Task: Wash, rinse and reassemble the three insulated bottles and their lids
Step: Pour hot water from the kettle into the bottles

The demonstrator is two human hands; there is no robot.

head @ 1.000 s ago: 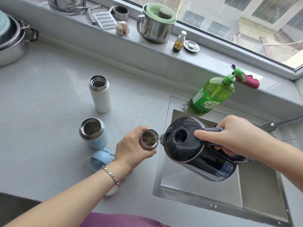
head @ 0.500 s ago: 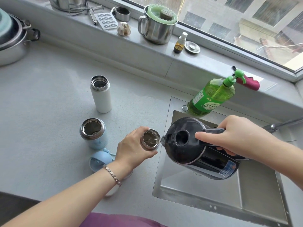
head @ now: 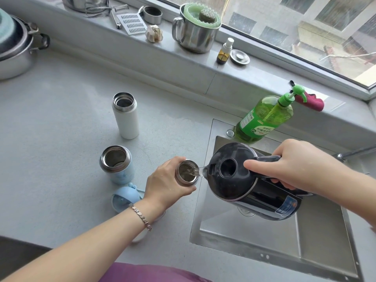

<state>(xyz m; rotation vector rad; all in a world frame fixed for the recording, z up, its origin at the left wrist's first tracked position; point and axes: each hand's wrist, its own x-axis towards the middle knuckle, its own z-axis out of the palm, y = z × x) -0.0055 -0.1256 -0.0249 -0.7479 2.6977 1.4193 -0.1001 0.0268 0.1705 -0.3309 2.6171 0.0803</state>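
While water runs in a thin stream from the spout of the black kettle [head: 244, 180], the left hand [head: 164, 184] grips a steel-mouthed bottle [head: 186, 173], fingers and thumb curled round its body. That bottle is upright at the edge of the counter [head: 61, 139], just beside the sink [head: 264, 241]. Its long axis is vertical and its open mouth faces up; the hand hides its base. The right hand [head: 295, 161] wraps its fingers round the kettle's handle, thumb lying along the top. The kettle is tilted over the sink, spout pointing left at the bottle's mouth. Left of the held bottle a light-blue bottle [head: 117, 165] stands upright and lidless, and a white bottle [head: 126, 117] stands upright farther back, also open. A blue lid [head: 124, 197] lies near the left wrist. A green soap bottle [head: 264, 119] stands at the sink's far edge.
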